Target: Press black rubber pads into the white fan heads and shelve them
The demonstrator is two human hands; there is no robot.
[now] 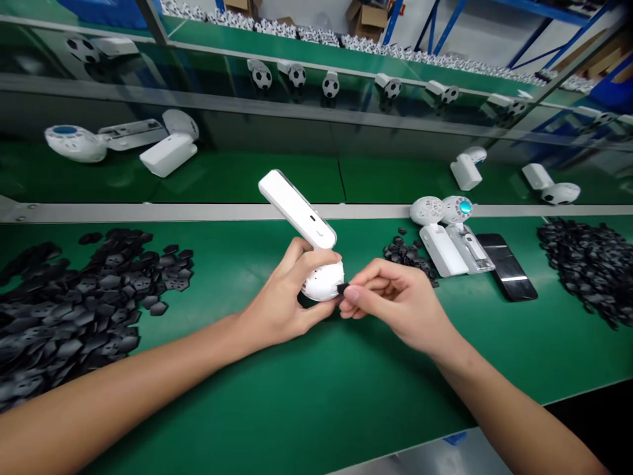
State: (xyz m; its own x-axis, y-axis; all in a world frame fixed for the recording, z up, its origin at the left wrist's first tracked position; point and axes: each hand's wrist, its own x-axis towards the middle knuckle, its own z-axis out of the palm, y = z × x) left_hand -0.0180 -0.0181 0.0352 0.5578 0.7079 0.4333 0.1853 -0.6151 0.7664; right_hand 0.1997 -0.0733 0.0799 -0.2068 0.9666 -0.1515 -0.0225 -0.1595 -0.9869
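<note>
A factory assembly line: green conveyor belt (316, 402), blue steel racking (435, 26), stacked cardboard boxes (366, 18)

The long white plastic handle (297, 210) has a smooth, faintly glossy shell, and the round white plastic head (324, 280) at its end looks just as smooth. Touching that head, the small black patch (341, 288) looks matt, like the heap of black hexagonal patches (84, 290) left of the handle. Beneath the handle, the green belt (297, 376) is smooth with a soft sheen. Beyond it runs a strip of dull grey metal (198, 212). Right of the handle, the flat black slab (507, 267) has a glossy, glass-like face, and the clear plastic housing (475, 254) beside it looks shiny.
</note>
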